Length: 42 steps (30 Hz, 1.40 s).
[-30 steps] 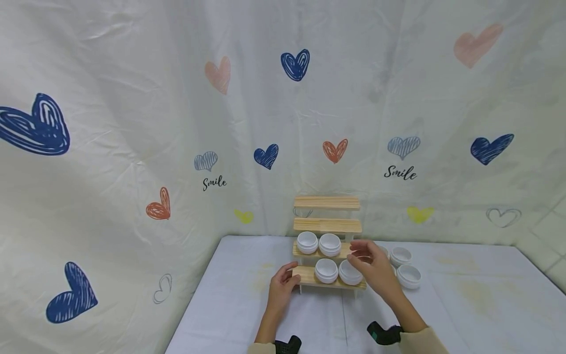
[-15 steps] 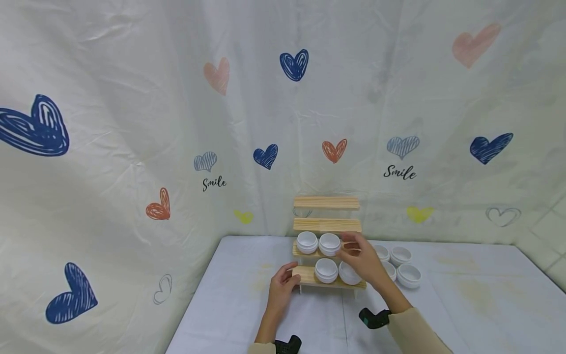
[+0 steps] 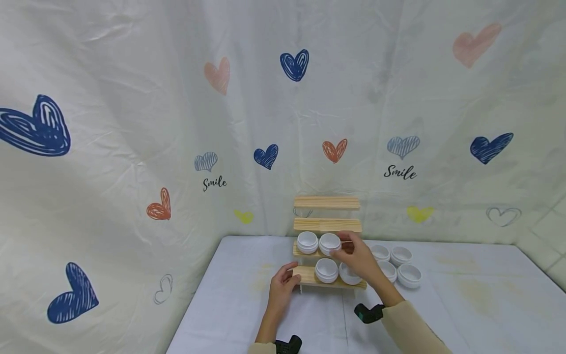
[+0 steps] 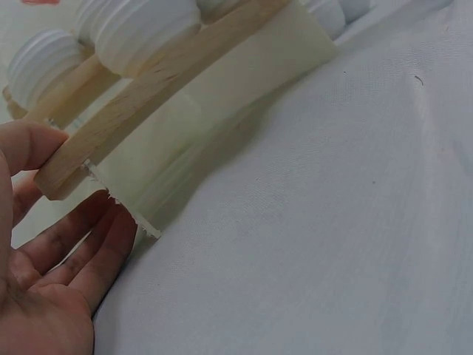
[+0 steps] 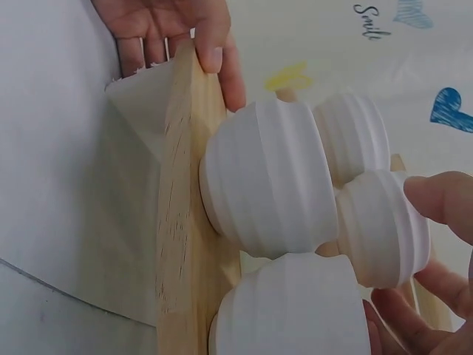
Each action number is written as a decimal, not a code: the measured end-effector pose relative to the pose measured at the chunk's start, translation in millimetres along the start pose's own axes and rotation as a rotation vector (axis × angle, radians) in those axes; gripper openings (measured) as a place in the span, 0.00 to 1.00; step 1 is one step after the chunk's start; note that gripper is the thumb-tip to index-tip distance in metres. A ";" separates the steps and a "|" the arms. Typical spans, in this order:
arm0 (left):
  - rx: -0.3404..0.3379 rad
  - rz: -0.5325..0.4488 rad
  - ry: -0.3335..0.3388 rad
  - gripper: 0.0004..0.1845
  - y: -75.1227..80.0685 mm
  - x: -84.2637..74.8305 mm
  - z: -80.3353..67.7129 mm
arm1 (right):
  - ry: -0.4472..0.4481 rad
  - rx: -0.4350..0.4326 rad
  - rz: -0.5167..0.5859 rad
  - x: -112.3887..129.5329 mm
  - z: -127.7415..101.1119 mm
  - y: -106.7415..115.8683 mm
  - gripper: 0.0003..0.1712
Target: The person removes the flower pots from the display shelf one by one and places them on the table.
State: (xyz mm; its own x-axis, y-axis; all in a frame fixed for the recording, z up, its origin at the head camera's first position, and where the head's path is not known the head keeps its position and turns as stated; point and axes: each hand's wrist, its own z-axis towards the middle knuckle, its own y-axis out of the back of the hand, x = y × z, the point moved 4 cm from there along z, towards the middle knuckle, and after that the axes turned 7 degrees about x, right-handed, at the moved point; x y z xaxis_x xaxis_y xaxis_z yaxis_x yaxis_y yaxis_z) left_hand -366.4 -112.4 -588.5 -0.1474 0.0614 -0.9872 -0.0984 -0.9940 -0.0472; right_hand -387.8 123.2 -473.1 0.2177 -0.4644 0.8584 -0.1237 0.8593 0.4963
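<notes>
We are looking down at a white cloth-covered table [image 3: 464,295] where a small stepped rack [image 3: 327,229] of pale, grainy wooden slats is standing against a creased backdrop [image 3: 132,123] printed with scribbled hearts. Our left hand [image 3: 281,287] is holding the left end of the lowest slat [image 4: 148,92], thumb curled over the top edge and fingers [image 4: 89,251] lying loosely beneath it beside the rack's pale side panel. Our right hand [image 3: 359,258] is reaching to the second step, fingertips [image 5: 443,200] pinching the right-hand one of two small white bowls [image 3: 329,244] sitting there side by side; its neighbour [image 3: 307,242] is sitting just to the left. The bowls are round, smooth-rimmed and ribbed with fine horizontal ridges around their outsides, with a matte plastic look. Two more of the same bowls [image 3: 326,270] are resting on the lowest step, partly behind our right hand. Four further bowls [image 3: 409,275] are clustering on the cloth just right of the rack. The two upper slats are bare wood.
</notes>
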 end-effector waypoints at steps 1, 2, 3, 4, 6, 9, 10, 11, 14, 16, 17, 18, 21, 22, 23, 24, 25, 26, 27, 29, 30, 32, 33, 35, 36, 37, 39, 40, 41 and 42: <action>0.000 0.006 0.002 0.22 -0.1 0.1 0.3 | -0.005 0.001 -0.003 -0.3 0.5 -0.2 0.35; -0.001 0.009 0.006 0.21 -0.3 0.4 0.6 | -0.007 0.003 -0.005 -0.6 1.1 -0.3 0.36; -0.001 0.013 0.009 0.21 -0.4 0.5 1.0 | -0.008 0.003 -0.009 -1.0 1.6 -0.5 0.36; -0.003 0.018 0.013 0.21 -0.4 0.5 1.4 | -0.012 0.000 -0.013 -1.0 2.0 -0.7 0.37; -0.003 0.022 0.017 0.21 -0.3 0.2 1.9 | -0.015 -0.006 -0.019 -1.4 3.2 -1.3 0.37; -0.005 0.023 0.017 0.22 0.2 -0.5 1.8 | -0.014 -0.003 -0.028 -1.8 4.7 -2.9 0.39; -0.005 0.022 0.017 0.22 0.3 -0.8 1.5 | -0.018 -0.004 -0.029 -1.9 5.2 -3.4 0.39; -0.004 0.021 0.014 0.22 0.2 -1.0 1.2 | -0.021 -0.004 -0.029 -2.2 5.7 -3.8 0.39; -0.004 0.021 0.018 0.22 0.6 -0.7 0.7 | -0.031 -0.003 -0.043 -2.7 6.5 -5.2 0.41; -0.003 0.019 0.019 0.22 0.7 -0.4 0.7 | -0.038 -0.004 -0.054 -3.0 6.5 -5.9 0.41; -0.002 0.017 0.021 0.22 0.7 -0.1 0.8 | -0.038 -0.003 -0.059 -3.1 6.5 -5.9 0.41; -0.003 0.015 0.025 0.22 0.8 0.3 1.0 | -0.038 -0.001 -0.063 -3.3 6.4 -5.9 0.41; -0.004 0.011 0.023 0.21 0.4 0.0 1.3 | -0.036 0.000 -0.060 -3.4 6.1 -5.6 0.42; -0.006 0.013 0.023 0.21 0.3 -0.2 1.3 | -0.035 -0.001 -0.058 -3.5 6.1 -5.4 0.42; -0.007 0.013 0.023 0.21 0.3 -0.1 1.4 | -0.034 -0.001 -0.053 -3.1 6.0 -5.3 0.42; -0.008 0.012 0.022 0.21 0.3 0.1 1.6 | -0.032 -0.002 -0.050 -3.0 6.0 -5.3 0.42; -0.009 0.011 0.022 0.21 0.4 0.1 1.6 | -0.033 -0.004 -0.047 -2.8 5.9 -5.3 0.42; -0.009 0.008 0.023 0.21 0.4 0.1 1.5 | -0.034 -0.007 -0.045 -2.8 5.8 -5.4 0.42; -0.009 0.006 0.023 0.21 0.5 0.0 1.4 | -0.039 -0.009 -0.042 -2.5 5.7 -5.5 0.42; -0.006 0.001 0.021 0.22 0.4 0.2 1.4 | -0.050 -0.016 -0.038 -2.1 5.0 -5.2 0.41; -0.006 0.001 0.020 0.22 0.4 0.3 1.5 | -0.053 -0.019 -0.035 -2.2 4.7 -5.0 0.41; -0.006 0.002 0.020 0.22 0.3 0.4 1.4 | -0.059 -0.024 -0.028 -2.1 4.0 -4.5 0.41; -0.006 0.003 0.021 0.23 0.4 0.9 1.6 | -0.062 -0.025 -0.023 -1.9 3.5 -4.2 0.41; -0.007 0.003 0.024 0.23 0.5 1.6 2.1 | -0.059 -0.027 -0.013 -1.4 3.0 -3.4 0.41; -0.007 0.002 0.026 0.23 0.6 1.8 2.4 | -0.058 -0.026 -0.009 -1.3 2.8 -3.1 0.41; -0.007 0.003 0.026 0.23 0.5 1.7 2.3 | -0.058 -0.028 -0.004 -1.2 2.6 -2.8 0.41; -0.007 0.002 0.028 0.23 0.4 1.5 2.4 | -0.061 -0.030 0.002 -1.3 2.3 -2.2 0.41; -0.008 0.000 0.029 0.23 0.3 1.4 2.4 | -0.059 -0.029 0.005 -1.4 2.3 -2.0 0.41; -0.008 0.001 0.031 0.23 0.4 1.5 2.3 | -0.058 -0.028 0.008 -1.7 2.3 -1.7 0.41; -0.009 0.003 0.031 0.23 0.4 1.4 2.3 | -0.055 -0.026 0.008 -1.8 2.2 -1.6 0.41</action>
State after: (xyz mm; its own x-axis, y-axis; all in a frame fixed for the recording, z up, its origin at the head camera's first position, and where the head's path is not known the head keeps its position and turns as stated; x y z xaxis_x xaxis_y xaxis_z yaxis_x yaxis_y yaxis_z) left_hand -368.9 -112.5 -589.5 -0.1171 0.0561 -0.9915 -0.0894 -0.9949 -0.0458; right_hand -390.2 122.2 -475.1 0.1632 -0.4679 0.8686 -0.0996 0.8681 0.4863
